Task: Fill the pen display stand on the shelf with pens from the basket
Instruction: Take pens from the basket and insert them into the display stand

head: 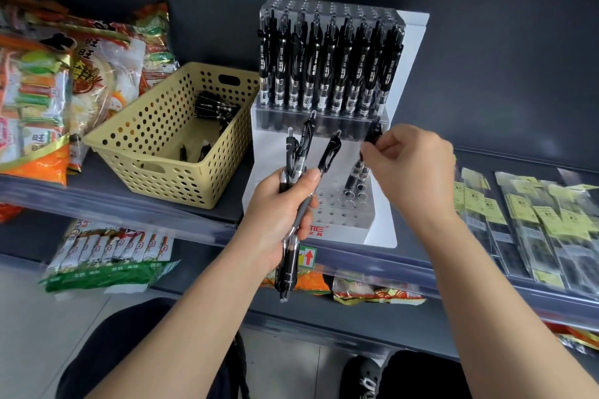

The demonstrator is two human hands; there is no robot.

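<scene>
right hand [409,165] pinching pen [373,137], tip down-left toward stand [385,223] back-right holes | left hand [281,215] clamps spares [299,152] (upright)

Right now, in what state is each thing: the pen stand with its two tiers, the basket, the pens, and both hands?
Clear acrylic pen display stand: upright; upper tier full, lower tier mostly empty holes.
Yellow perforated plastic basket: some loose black pens left inside.
Left hand: grips a bundle of black pens.
Right hand: pinches one black pen over the lower tier.
</scene>
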